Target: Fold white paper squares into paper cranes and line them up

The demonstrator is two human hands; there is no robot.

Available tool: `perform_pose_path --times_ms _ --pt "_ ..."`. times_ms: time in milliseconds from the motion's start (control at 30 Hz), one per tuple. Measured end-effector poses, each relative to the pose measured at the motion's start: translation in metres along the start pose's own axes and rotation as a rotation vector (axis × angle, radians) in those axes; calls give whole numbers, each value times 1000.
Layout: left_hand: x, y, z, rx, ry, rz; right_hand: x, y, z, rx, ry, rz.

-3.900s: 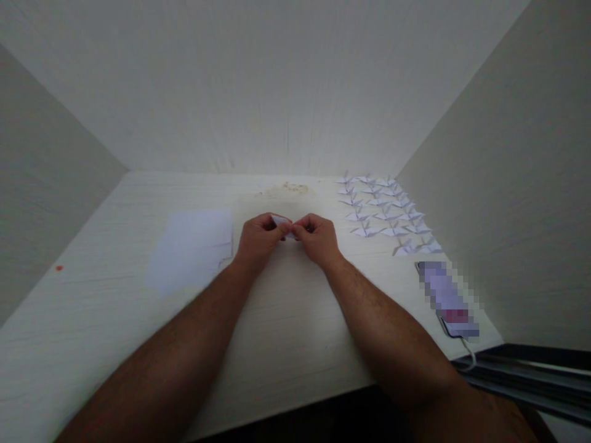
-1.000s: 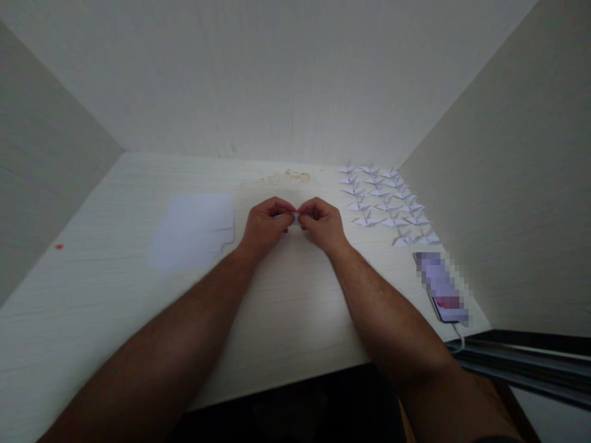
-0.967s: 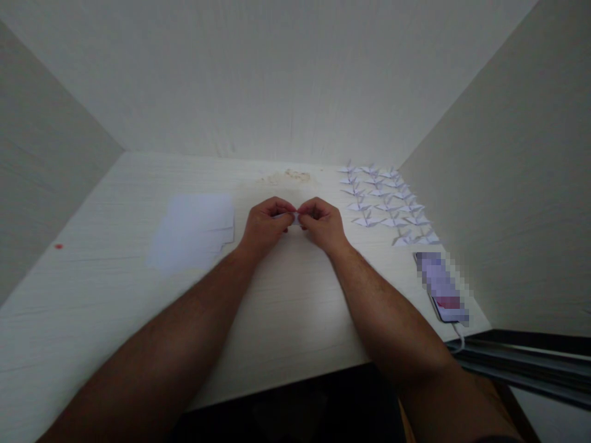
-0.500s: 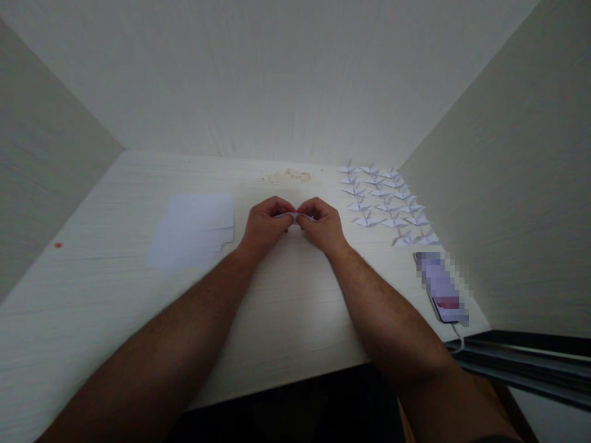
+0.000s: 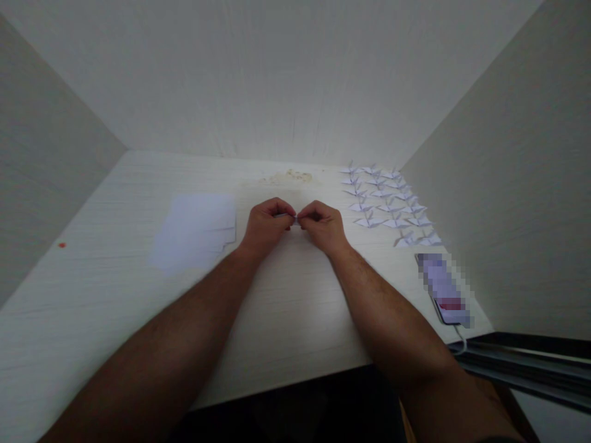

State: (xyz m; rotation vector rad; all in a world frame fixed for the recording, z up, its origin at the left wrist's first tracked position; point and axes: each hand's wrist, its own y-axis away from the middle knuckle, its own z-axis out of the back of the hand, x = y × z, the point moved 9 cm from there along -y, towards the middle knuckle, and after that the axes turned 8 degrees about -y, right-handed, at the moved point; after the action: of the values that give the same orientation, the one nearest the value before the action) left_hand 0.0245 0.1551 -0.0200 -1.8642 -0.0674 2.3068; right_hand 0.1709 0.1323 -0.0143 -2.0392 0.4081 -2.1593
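Both hands meet over the middle of the table, fingertips nearly touching. My left hand [image 5: 270, 221] is closed in a pinch on a small piece of folded white paper [image 5: 296, 221]. From the other side, my right hand [image 5: 322, 223] pinches the same paper between thumb and forefinger. Only a thin sliver of it shows between the thumbs; the fingers hide the rest, so its folded shape cannot be made out. To the right, several white paper cranes [image 5: 385, 194] stand in rows. Left of my hands lies a stack of white paper sheets [image 5: 198, 224].
A phone [image 5: 441, 289] with a white cable [image 5: 462, 339] lies near the table's right edge. Walls [image 5: 277, 80] close off the back and both sides. The pale table [image 5: 286, 307] has a worn patch [image 5: 298, 176] at the back and a small orange spot [image 5: 62, 245] at left.
My thumbs and fingers have drawn closer together over the folded paper, and less of it shows between them. The cranes, sheets and phone lie as before; the view has shifted slightly.
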Motion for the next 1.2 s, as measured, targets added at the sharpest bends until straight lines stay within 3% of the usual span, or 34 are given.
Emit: perform_pose_path --times_ms 467,933,1200 --pt "-5 3 0 6 -6 5 13 3 1 -18 108 77" --pt "1 1 1 -14 129 44 12 2 1 -5 117 96" --pt "2 1 0 34 121 13 18 3 3 -29 67 91"
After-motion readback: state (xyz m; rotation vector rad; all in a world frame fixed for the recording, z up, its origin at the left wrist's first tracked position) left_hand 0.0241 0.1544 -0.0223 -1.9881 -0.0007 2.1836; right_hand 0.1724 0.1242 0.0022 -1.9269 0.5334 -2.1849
